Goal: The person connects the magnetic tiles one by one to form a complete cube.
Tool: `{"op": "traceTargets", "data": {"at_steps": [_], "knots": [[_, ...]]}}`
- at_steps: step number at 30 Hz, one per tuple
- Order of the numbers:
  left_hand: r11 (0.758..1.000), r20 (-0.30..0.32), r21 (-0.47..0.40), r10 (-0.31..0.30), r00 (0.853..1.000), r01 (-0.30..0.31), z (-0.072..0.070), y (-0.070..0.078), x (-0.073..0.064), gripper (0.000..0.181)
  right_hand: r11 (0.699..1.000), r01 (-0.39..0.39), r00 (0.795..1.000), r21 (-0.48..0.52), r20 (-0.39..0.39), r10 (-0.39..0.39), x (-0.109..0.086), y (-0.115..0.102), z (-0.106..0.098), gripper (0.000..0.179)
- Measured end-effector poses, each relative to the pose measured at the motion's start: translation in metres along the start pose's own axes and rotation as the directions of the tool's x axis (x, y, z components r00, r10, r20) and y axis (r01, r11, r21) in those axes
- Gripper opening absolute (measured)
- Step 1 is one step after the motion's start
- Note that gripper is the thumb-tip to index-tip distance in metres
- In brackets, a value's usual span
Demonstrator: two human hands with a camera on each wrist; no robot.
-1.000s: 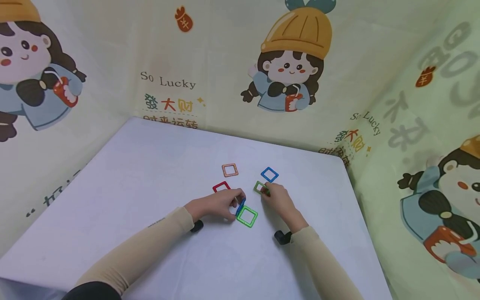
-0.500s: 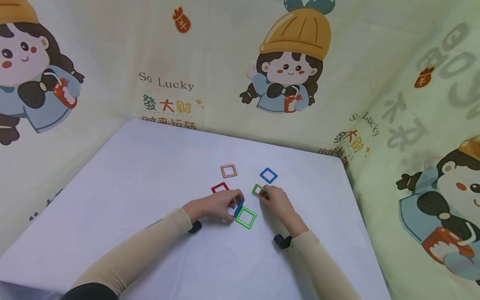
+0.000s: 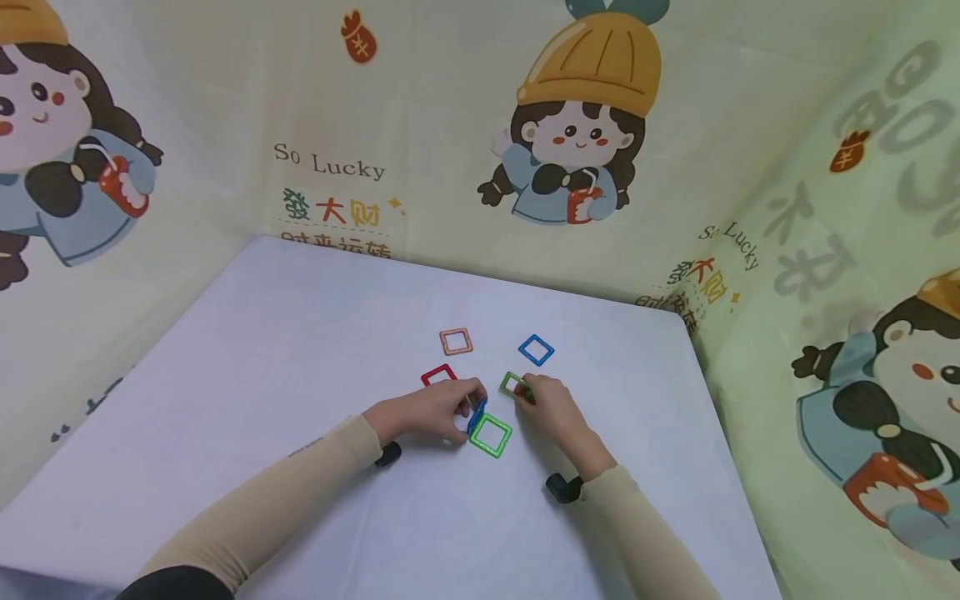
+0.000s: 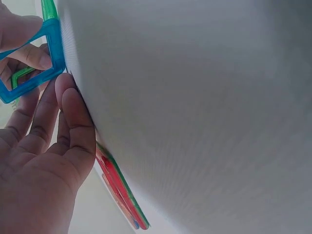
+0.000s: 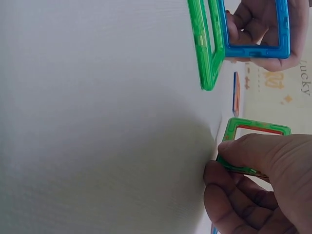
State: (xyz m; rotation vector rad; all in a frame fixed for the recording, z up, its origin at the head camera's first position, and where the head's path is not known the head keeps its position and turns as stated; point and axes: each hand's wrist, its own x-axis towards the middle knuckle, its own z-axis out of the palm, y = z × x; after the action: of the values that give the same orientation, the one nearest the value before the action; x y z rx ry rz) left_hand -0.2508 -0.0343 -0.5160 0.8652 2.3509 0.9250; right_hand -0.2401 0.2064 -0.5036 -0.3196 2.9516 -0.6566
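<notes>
My left hand (image 3: pixel 431 410) holds a blue square magnetic tile (image 5: pixel 258 51) upright along the left edge of a green square tile (image 3: pixel 504 444) that lies flat on the white table. In the left wrist view the blue tile stands between thumb and fingers. With thumb and fingers my right hand (image 3: pixel 557 410) pinches another green square tile (image 5: pixel 229 134) by one side, behind and to the right of the flat one. That tile is raised on edge in the right wrist view, with a red line along its inside; the fingers cover part of its frame.
Just behind my left hand lies a red tile (image 3: pixel 438 369), partly hidden by it. An orange tile (image 3: pixel 456 331) rests farther back, and a blue tile (image 3: pixel 547 358) lies beyond my right hand. Printed cloth (image 3: pixel 435 167) walls the table's back and sides.
My right hand has moved slightly nearer to me and leftward with its green tile, away from the flat blue one. My left hand keeps the upright blue tile in place.
</notes>
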Motion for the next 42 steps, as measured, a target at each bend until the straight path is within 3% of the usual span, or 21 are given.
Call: {"op": "traceTargets", "data": {"at_steps": [42], "knots": [[1.0, -0.011, 0.023, -0.021, 1.0, 0.021, 0.003, 0.007, 0.002, 0.062, 0.999, 0.054, 0.998, 0.006, 0.006, -0.054, -0.016, -0.003, 0.007, 0.009]]}}
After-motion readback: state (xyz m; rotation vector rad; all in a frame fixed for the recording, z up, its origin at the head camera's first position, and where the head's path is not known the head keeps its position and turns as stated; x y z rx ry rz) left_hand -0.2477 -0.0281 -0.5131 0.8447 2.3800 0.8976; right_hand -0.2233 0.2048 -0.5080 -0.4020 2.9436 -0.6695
